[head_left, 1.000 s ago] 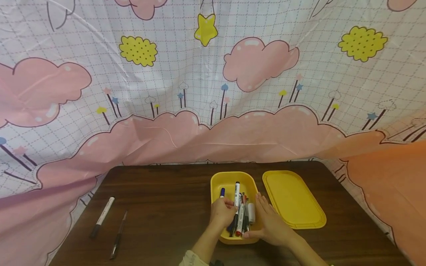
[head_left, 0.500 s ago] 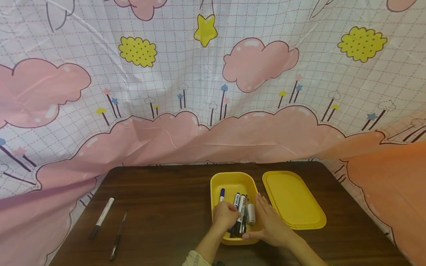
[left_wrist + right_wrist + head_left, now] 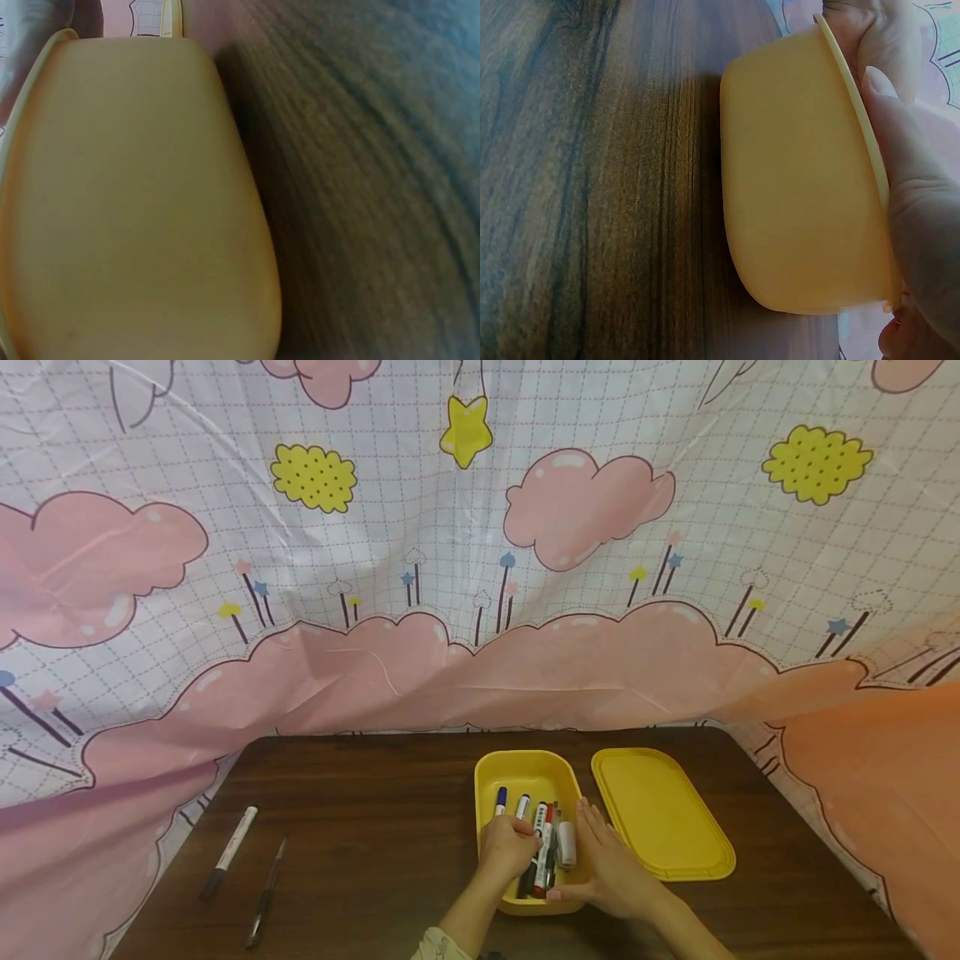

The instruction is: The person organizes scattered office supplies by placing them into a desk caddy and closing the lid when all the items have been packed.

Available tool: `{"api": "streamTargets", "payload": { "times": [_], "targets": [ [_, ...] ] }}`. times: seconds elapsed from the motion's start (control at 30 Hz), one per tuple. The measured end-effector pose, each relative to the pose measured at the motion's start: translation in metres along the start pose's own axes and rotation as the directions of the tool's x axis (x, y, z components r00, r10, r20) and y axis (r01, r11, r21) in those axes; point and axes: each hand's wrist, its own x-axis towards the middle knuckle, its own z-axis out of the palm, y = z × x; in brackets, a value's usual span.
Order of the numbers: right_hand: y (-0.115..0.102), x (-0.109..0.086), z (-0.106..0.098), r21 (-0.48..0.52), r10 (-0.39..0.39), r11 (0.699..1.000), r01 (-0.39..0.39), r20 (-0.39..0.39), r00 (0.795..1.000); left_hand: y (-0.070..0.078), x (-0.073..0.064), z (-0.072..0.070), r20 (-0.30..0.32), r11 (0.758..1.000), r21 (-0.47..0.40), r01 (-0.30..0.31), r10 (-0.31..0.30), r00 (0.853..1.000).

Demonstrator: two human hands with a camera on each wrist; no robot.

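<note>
A yellow plastic box (image 3: 525, 767) stands on the dark wooden table, with several markers and pens in its near half. My left hand (image 3: 507, 847) reaches over the near left rim; its curled fingertips pinch the side of a white marker (image 3: 540, 818), and the thumb is hidden. Beside it lie a blue-capped marker (image 3: 501, 797), another blue-ended marker (image 3: 522, 803), a red-ended marker (image 3: 550, 817) and a short white cylinder (image 3: 567, 843). My right hand (image 3: 611, 864) rests on the box's right side, fingers straight along the rim, thumb (image 3: 900, 142) lying against the rim.
To the right of the box lies its flat yellow lid (image 3: 663, 814). At the left of the table are a white marker with a dark cap (image 3: 232, 850) and a slim dark pen (image 3: 267, 893). A patterned cloth (image 3: 420, 668) hangs behind the table.
Inside the box the markers have shifted leftward and turned under my left hand, and the red-ended one now shows on top. My left hand moved slightly right, then held; the right stayed put.
</note>
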Motion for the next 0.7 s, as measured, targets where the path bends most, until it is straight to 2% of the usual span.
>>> {"api": "streamTargets", "payload": {
  "times": [0.33, 0.7],
  "targets": [
    [0.001, 0.001, 0.002, 0.0, -0.001, 1.0, 0.001, -0.002, 1.0, -0.001, 0.003, -0.004, 0.007, 0.996, -0.08, -0.042, 0.042, 0.999],
    [0.0, 0.0, 0.001, -0.015, -0.014, 1.0, 0.013, -0.008, 1.0, 0.004, 0.008, -0.018, -0.079, 0.993, -0.084, -0.082, 0.075, 0.994]
  ]
}}
